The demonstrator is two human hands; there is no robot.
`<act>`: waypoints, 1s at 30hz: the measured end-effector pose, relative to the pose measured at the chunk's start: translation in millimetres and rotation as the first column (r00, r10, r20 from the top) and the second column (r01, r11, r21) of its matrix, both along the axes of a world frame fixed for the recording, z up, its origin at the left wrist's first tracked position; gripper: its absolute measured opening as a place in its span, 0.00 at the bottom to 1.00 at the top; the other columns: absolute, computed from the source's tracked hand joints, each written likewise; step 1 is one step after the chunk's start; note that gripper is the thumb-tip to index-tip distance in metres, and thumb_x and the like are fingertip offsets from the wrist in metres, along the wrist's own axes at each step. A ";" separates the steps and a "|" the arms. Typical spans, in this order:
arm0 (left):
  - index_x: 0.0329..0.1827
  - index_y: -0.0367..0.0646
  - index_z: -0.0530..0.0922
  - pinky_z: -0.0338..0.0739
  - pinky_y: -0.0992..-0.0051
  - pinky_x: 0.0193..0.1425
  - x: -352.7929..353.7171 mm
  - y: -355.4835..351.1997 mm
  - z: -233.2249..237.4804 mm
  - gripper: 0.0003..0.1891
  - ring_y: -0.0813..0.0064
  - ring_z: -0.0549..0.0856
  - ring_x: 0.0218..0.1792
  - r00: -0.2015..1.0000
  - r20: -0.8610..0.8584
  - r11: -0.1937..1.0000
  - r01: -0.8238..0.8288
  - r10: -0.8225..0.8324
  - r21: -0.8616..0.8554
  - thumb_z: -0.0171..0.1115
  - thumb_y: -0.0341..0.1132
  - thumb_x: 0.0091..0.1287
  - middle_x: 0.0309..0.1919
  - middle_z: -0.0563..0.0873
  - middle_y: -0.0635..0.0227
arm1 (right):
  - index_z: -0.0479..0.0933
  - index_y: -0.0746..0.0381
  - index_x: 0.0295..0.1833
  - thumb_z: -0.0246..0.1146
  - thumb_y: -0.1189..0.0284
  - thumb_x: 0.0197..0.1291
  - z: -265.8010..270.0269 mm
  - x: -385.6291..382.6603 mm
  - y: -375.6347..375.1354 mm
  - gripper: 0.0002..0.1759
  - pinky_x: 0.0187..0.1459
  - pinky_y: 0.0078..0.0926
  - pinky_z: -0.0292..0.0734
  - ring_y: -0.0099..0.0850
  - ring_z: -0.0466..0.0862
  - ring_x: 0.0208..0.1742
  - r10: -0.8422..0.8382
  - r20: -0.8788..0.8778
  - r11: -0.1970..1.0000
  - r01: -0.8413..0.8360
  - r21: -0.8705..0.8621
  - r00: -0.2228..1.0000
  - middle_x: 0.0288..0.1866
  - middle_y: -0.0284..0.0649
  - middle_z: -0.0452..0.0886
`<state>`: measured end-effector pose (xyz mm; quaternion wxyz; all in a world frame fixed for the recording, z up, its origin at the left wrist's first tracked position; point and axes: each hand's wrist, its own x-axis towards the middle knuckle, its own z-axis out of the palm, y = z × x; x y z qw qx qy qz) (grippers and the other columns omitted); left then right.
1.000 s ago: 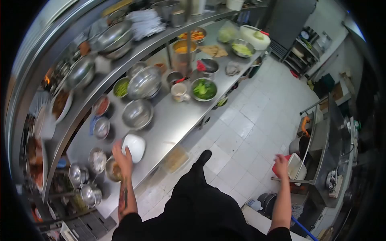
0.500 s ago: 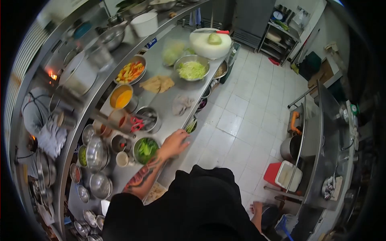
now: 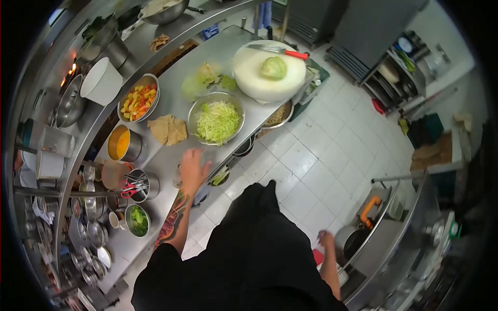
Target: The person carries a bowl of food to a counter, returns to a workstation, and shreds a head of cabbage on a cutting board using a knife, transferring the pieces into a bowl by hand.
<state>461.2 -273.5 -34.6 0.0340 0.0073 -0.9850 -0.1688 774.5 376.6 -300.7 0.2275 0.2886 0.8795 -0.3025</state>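
Note:
My left hand (image 3: 193, 170) reaches over the steel counter (image 3: 171, 150) at its front edge, fingers apart, over the spot of a crumpled grey cloth that is now mostly hidden. Just beyond the fingertips are a metal bowl of shredded green cabbage (image 3: 218, 122) and a folded tan cloth (image 3: 167, 130). Low by my right side hangs my right hand (image 3: 325, 239), small in view, with its fingers partly bent; I cannot tell whether it holds anything. Farther along, a round white cutting board (image 3: 249, 78) carries a cabbage piece (image 3: 274, 68) and a red-handled knife (image 3: 280, 50).
Bowls of cut peppers (image 3: 139, 101) and leafy greens (image 3: 138, 221), a pot of orange liquid (image 3: 123, 143) and a utensil container (image 3: 147, 185) line the counter. A shelf (image 3: 171, 41) runs above it. White floor tiles (image 3: 301, 160) lead past a pot (image 3: 348, 239) on the right.
The view has moved forward along the counter, bringing the cabbage bowl and cutting board closer. My left hand has gone from beside the greens to the grey cloth's spot.

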 end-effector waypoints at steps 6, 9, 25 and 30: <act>0.64 0.53 0.86 0.81 0.55 0.62 -71.7 39.9 -17.1 0.26 0.49 0.84 0.59 0.972 -0.085 0.976 0.219 -0.219 -0.014 0.77 0.29 0.61 0.56 0.86 0.58 | 0.87 0.63 0.55 0.66 0.66 0.76 151.0 -378.6 65.8 0.13 0.36 0.37 0.84 0.37 0.89 0.29 0.364 -0.441 0.931 -0.307 0.198 0.820 0.34 0.45 0.90; 0.59 0.51 0.89 0.82 0.60 0.59 -99.7 10.5 -21.6 0.23 0.56 0.88 0.54 0.940 0.177 0.949 0.263 -0.293 0.177 0.80 0.29 0.58 0.49 0.89 0.64 | 0.87 0.63 0.58 0.66 0.68 0.76 228.7 -495.6 39.3 0.13 0.37 0.35 0.85 0.37 0.90 0.34 0.230 -0.495 0.968 -0.252 0.024 0.838 0.38 0.45 0.92; 0.61 0.42 0.84 0.78 0.50 0.68 -284.1 157.8 57.9 0.20 0.44 0.84 0.61 0.909 -0.256 0.942 -0.335 0.328 0.019 0.74 0.30 0.65 0.59 0.86 0.50 | 0.79 0.57 0.72 0.73 0.74 0.64 297.0 -880.9 -157.1 0.30 0.56 0.46 0.83 0.54 0.85 0.54 0.740 -0.672 0.396 -0.812 0.428 0.007 0.61 0.53 0.78; 0.58 0.44 0.85 0.76 0.51 0.70 -384.5 281.1 39.1 0.19 0.49 0.82 0.64 0.922 -0.332 0.960 -0.117 0.199 0.253 0.74 0.29 0.63 0.60 0.85 0.58 | 0.69 0.56 0.79 0.64 0.70 0.73 277.2 -934.3 -165.7 0.31 0.50 0.58 0.83 0.62 0.87 0.52 0.883 -0.468 0.162 -0.961 0.224 0.039 0.59 0.58 0.81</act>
